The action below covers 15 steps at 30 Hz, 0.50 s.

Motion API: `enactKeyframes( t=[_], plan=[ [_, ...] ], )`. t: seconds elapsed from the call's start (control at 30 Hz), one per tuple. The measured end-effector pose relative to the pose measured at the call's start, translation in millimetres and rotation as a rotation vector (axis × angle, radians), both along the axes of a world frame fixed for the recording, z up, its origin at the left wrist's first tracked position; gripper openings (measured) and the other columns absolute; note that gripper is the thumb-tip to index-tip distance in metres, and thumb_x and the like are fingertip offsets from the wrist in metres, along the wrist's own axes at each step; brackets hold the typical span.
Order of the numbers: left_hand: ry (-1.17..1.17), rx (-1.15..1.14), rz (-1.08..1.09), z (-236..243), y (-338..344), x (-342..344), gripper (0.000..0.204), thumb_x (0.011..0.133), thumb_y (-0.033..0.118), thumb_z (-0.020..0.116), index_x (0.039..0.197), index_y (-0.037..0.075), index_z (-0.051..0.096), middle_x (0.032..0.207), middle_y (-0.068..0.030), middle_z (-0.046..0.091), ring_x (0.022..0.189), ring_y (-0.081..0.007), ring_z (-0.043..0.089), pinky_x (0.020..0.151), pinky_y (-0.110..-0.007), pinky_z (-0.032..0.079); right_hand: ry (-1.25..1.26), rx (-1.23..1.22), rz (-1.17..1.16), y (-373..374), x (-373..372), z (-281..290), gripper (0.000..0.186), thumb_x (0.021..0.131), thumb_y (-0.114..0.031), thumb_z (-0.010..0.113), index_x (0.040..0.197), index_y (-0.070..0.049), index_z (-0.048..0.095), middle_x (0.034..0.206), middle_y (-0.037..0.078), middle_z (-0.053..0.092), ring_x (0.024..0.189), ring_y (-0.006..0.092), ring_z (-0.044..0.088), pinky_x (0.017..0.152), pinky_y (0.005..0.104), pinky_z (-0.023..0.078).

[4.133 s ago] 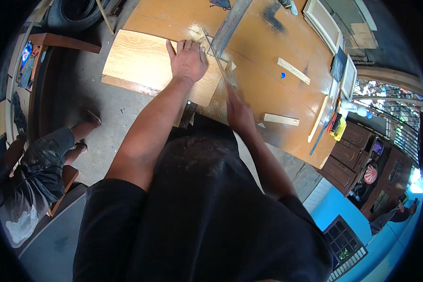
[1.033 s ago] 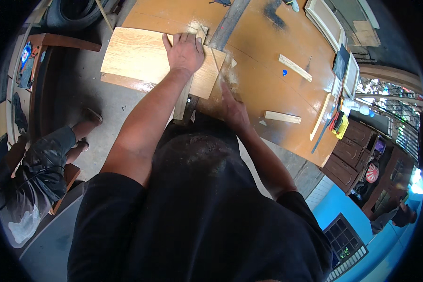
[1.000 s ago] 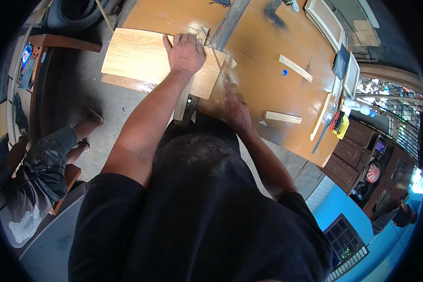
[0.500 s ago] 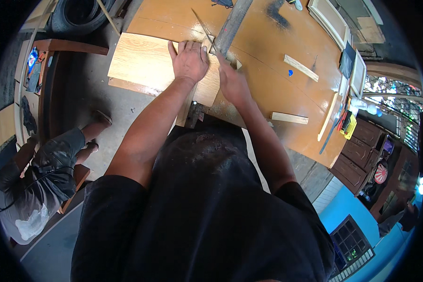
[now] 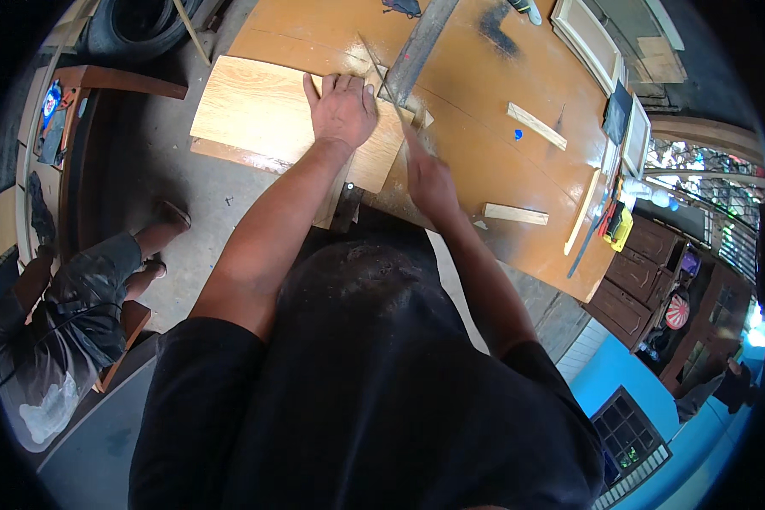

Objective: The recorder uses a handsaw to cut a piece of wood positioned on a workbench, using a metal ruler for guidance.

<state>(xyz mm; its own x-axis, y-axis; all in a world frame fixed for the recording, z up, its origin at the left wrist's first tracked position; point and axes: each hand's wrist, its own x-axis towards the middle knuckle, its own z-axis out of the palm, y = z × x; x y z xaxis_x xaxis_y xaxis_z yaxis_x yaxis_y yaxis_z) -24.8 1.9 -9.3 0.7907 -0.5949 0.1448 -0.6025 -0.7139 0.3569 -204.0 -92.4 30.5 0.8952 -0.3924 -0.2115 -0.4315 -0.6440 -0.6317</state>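
A pale wood-grain board (image 5: 246, 106) lies across the left edge of the orange-brown worktable. My left hand (image 5: 345, 112) presses on it, palm down, with the thumb spread and the fingertips near its far edge. Just right of those fingers, the thin blade of a handsaw (image 5: 389, 92) slants across the board's far right part. My right hand (image 5: 432, 182) is closed round the saw's handle end, which the fingers mostly hide. A small wood offcut (image 5: 427, 119) rests beside the blade.
Two short wood strips (image 5: 516, 213) (image 5: 536, 126) and a small blue object (image 5: 518, 134) lie on the worktable (image 5: 467, 85). Tools with a yellow handle (image 5: 622, 231) sit at its right edge. A dark bar (image 5: 421, 47) crosses the far side. Another person (image 5: 85, 297) is at the left.
My right hand has drawn back toward my body, pulling the saw with it. My left hand stays pressed on the board.
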Motion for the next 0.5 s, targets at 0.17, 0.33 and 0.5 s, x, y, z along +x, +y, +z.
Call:
enactKeyframes(
  t=[0.17, 0.33, 0.5],
  plan=[
    [0.071, 0.060, 0.001, 4, -1, -3, 0.038, 0.100, 0.032, 0.040, 0.113, 0.007, 0.065, 0.121, -0.0075, 0.063, 0.126, -0.0258, 0.047, 0.116, -0.061, 0.012, -0.037, 0.008, -0.021, -5, 49, 7, 0.047, 0.100, -0.017, 0.047, 0.146, -0.014, 0.045, 0.092, 0.033, 0.064, 0.085, 0.0468, 0.064, 0.077, 0.0529, 0.050],
    [0.046, 0.031, 0.021, 4, 0, -4, 0.036, 0.099, 0.031, 0.042, 0.113, 0.008, 0.065, 0.122, -0.0078, 0.063, 0.126, -0.0260, 0.047, 0.116, -0.062, 0.012, -0.025, 0.035, -0.092, 20, -45, 22, 0.048, 0.099, -0.016, 0.048, 0.147, -0.014, 0.044, 0.099, 0.034, 0.063, 0.096, 0.0486, 0.063, 0.087, 0.0523, 0.050],
    [0.024, 0.013, 0.006, 4, 1, -5, 0.034, 0.098, 0.031, 0.044, 0.110, 0.008, 0.066, 0.121, -0.0050, 0.063, 0.122, -0.0245, 0.047, 0.117, -0.063, 0.010, -0.139, -0.087, -0.015, 18, -51, 15, 0.048, 0.099, -0.016, 0.047, 0.147, -0.013, 0.044, 0.114, 0.032, 0.062, 0.104, 0.0498, 0.060, 0.091, 0.0532, 0.048]
  ],
)
